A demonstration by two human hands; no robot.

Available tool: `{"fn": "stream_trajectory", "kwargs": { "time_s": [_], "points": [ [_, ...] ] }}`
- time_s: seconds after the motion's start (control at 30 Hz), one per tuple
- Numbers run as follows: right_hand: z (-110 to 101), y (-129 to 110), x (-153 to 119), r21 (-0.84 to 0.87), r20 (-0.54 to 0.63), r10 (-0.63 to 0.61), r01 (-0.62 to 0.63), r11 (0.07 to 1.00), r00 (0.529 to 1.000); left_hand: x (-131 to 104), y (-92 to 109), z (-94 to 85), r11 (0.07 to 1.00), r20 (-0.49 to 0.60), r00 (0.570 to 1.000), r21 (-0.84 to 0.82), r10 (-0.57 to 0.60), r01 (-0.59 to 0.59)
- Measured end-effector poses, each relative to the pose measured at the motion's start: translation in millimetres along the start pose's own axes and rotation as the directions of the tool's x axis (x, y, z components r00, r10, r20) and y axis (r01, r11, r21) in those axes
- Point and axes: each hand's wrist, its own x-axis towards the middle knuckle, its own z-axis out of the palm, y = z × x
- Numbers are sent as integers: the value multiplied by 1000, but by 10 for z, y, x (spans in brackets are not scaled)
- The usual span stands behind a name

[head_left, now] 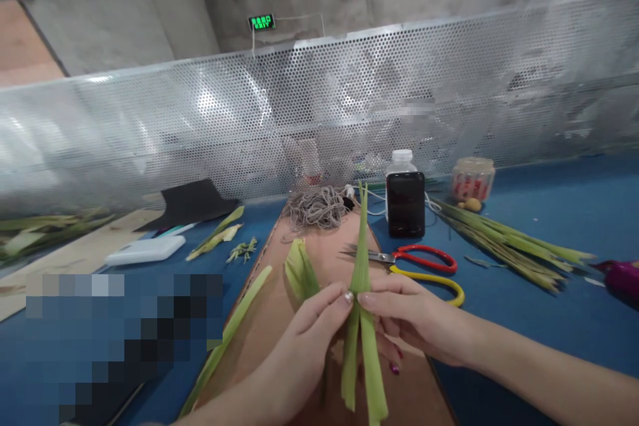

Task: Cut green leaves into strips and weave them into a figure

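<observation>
Both hands meet over a brown board, pinching a green leaf strip (363, 253) whose lower end parts into two tails. My left hand (319, 323) grips it from the left with thumb and forefinger. From the right, my right hand (409, 309) pinches it at the same spot, its lower fingers curled behind. A folded yellow-green leaf (299, 269) lies just beyond my left hand. Scissors (424, 259) with one red and one yellow handle rest beyond my right hand, their blades pointing left. A long pale leaf strip (234, 329) lies along the board's left edge.
Grey cord (317, 206) is heaped at the far end of the brown board (279, 346). A black phone (406, 205) leans on a white-capped bottle (402, 160). Right are long green stalks (514, 243) and a jar (473, 180). A white case (146, 249) lies left. Perforated metal screens the back.
</observation>
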Motion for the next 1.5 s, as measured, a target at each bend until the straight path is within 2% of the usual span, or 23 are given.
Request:
{"fn": "stream_trajectory", "kwargs": {
  "time_s": [0.23, 0.33, 0.57, 0.73, 0.87, 1.07, 1.23, 1.33, 1.5],
  "points": [
    [-4, 29, -13, -104, -66, 59, -66, 992, 996, 28, -41, -23, 998, 27, 999, 45, 34, -35],
    [-9, 20, -8, -108, -19, 68, -70, 992, 997, 28, -55, -24, 1000, 20, 1000, 21, 23, -23],
    [-48, 20, -1, -12, 90, 79, -79, 997, 993, 4, -43, -19, 990, 84, 992, -102, -91, 99],
    [-70, -9, -19, -23, 144, 86, -83, 996, 986, -44, -36, 32, 971, 105, 986, -189, -129, 147],
    [-61, 22, -27, -32, 90, 55, -52, 998, 994, -45, -17, 22, 975, 72, 990, -179, -119, 131],
    [-42, 65, -2, -46, -26, -11, 10, 999, 1000, -14, 22, -29, 985, 173, 979, -119, -107, 128],
    [-28, 22, -8, -136, 25, -16, 19, 991, 1000, 10, -16, -58, 992, 85, 995, -106, -61, 69],
    [-25, 2, -5, -181, 33, -28, 33, 983, 999, 20, -8, -58, 994, 75, 997, -98, -37, 44],
    [-39, 19, 10, -115, 63, 21, -14, 993, 998, 3, 39, -14, 988, 78, 994, -124, -81, 90]
  ]
}}
